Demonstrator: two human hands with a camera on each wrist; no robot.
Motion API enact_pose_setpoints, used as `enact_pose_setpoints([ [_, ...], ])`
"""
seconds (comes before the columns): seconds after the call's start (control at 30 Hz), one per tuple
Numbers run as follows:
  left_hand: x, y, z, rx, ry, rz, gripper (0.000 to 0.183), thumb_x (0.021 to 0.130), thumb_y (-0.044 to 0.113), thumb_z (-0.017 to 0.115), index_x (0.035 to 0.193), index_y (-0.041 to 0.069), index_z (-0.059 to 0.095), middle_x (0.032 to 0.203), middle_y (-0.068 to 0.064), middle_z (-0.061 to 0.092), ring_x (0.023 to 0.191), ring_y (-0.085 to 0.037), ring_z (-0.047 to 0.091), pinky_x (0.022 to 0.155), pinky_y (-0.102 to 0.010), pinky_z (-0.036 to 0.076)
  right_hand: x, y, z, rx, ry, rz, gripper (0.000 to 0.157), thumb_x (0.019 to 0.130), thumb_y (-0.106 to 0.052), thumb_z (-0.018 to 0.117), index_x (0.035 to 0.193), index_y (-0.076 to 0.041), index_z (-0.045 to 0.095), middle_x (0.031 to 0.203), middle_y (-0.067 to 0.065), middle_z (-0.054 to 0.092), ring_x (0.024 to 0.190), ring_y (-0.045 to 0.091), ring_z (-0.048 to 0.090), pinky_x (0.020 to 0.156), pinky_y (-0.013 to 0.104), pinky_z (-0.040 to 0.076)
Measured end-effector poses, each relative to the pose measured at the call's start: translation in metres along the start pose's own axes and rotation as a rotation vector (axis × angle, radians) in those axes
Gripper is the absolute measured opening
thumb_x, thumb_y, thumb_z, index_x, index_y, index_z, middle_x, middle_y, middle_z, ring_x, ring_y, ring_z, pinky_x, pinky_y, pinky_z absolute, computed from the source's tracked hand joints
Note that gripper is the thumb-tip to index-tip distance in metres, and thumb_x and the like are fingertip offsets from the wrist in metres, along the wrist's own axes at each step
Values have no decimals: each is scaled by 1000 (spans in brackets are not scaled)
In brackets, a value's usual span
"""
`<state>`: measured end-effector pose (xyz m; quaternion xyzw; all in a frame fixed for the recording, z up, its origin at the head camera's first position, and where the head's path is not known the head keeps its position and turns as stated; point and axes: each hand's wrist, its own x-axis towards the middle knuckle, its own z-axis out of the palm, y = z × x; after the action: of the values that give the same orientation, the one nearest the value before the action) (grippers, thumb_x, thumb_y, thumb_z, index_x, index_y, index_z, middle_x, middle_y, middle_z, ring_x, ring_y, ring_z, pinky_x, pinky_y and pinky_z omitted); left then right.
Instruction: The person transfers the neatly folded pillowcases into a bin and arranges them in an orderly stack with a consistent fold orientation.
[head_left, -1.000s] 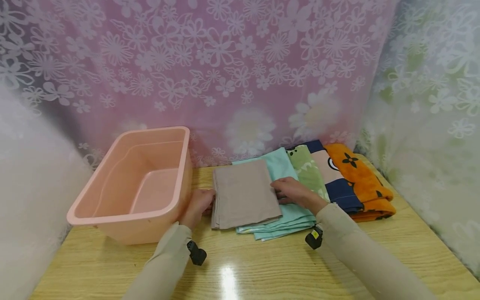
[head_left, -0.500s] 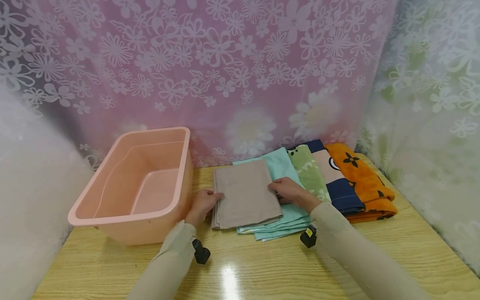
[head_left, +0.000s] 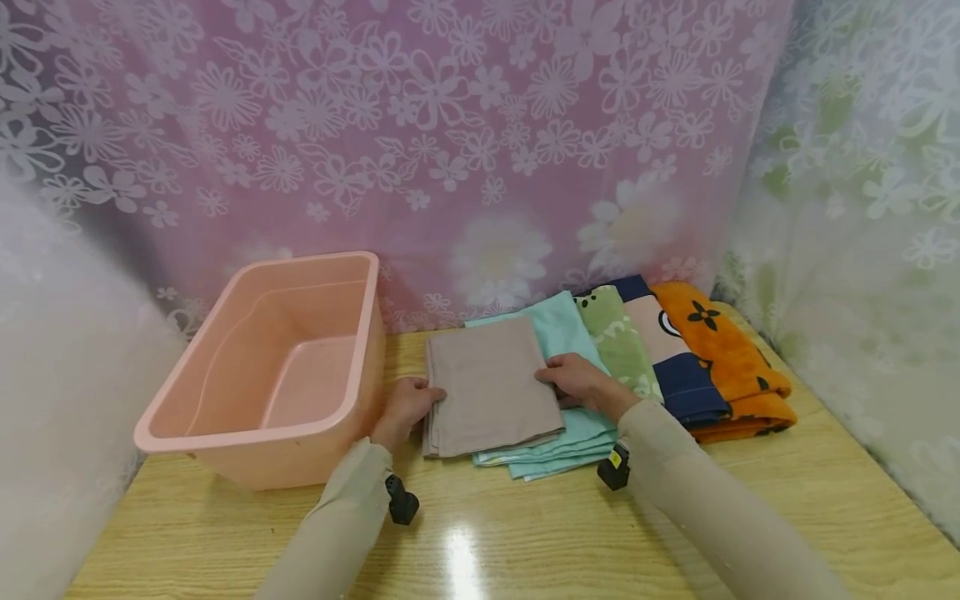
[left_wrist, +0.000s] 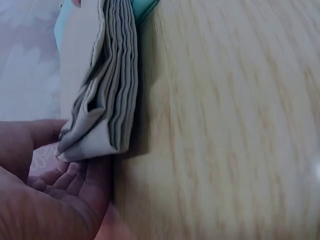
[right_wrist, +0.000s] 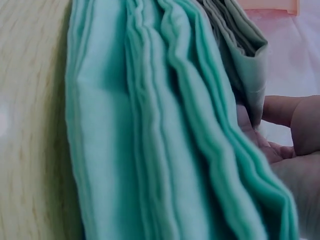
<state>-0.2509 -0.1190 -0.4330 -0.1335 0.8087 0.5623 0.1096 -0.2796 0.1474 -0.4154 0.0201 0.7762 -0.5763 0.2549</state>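
Observation:
A folded taupe cloth (head_left: 487, 387) lies partly over a folded mint-green cloth (head_left: 566, 333) on the wooden table. My left hand (head_left: 407, 408) pinches the taupe cloth's left edge, thumb on top and fingers underneath; the left wrist view shows its stacked layers (left_wrist: 112, 75) between them. At the opposite edge my right hand (head_left: 585, 385) grips the same cloth, thumb above. In the right wrist view its fingers reach between the taupe fold (right_wrist: 250, 75) and the mint-green layers (right_wrist: 150, 125), which hide part of that hand.
A pink plastic basin (head_left: 247, 437) stands on the left, close beside my left hand. To the right lie a green patterned cloth (head_left: 618, 342), a navy and pink cloth (head_left: 678, 383) and an orange one (head_left: 720, 350), overlapping in a row. A floral curtain (head_left: 480, 150) hangs behind the table.
My left hand has moved slightly right and its thumb has come onto the taupe cloth's edge. The right hand has shifted a little left over the edge. The cloth has barely moved.

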Motion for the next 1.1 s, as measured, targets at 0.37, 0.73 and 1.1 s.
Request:
enact_pose_setpoints([
  [0.37, 6, -6, 1, 39, 36, 34, 27, 75, 20, 71, 91, 1, 60, 79, -6, 55, 62, -17, 51, 50, -26, 42, 3, 5, 2, -29, 31, 3, 32, 91, -20, 51, 116, -1, 47, 96, 15, 57, 75, 21, 61, 62, 37, 51],
  [0.73, 4, -4, 5, 38, 63, 84, 28, 80, 15, 65, 102, -1, 58, 91, -11, 58, 75, -21, 55, 62, -30, 48, 2, 6, 3, 5, 65, -18, 48, 90, -18, 53, 132, -5, 33, 102, 17, 57, 74, 23, 62, 61, 39, 51],
  [1.1, -2, 2, 5, 80, 88, 158, 33, 81, 13, 63, 110, 1, 54, 96, -12, 56, 79, -22, 55, 66, -32, 47, -9, -4, 8, -5, 77, -108, 49, 91, -16, 50, 135, -7, 31, 109, 18, 55, 78, 23, 62, 62, 39, 51],
])
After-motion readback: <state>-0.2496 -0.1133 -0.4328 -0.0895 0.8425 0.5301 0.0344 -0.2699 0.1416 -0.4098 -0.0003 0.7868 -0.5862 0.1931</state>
